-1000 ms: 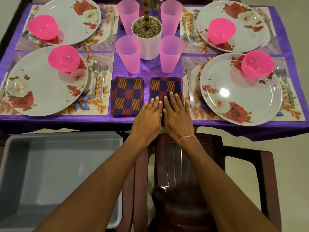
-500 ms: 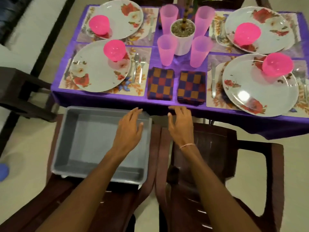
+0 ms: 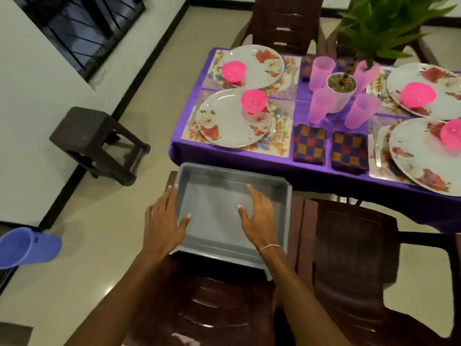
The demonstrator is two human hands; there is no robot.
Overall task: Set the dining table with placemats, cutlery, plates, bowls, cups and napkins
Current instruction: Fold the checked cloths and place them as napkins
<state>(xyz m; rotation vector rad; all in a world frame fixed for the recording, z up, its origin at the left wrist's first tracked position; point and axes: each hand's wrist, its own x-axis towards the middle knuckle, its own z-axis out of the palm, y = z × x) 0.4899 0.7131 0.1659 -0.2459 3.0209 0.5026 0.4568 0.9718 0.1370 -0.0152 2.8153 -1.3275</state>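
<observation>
Floor [image 3: 104, 221] open left; left hand [image 3: 163, 224] across tub [image 3: 232, 169] rim, right hand [image 3: 259, 221] mid-tub.

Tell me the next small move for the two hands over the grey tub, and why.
Probably close both hands on the side rims of the grey tub and lift it off the chair. The tub looks empty, the left hand and right hand hover open over it, and two napkins already lie on the table.

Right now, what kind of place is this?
Likely a home dining room: a purple-clothed table laid with floral white plates and translucent pink plastic cups, with dark brown plastic chairs around it.
</observation>
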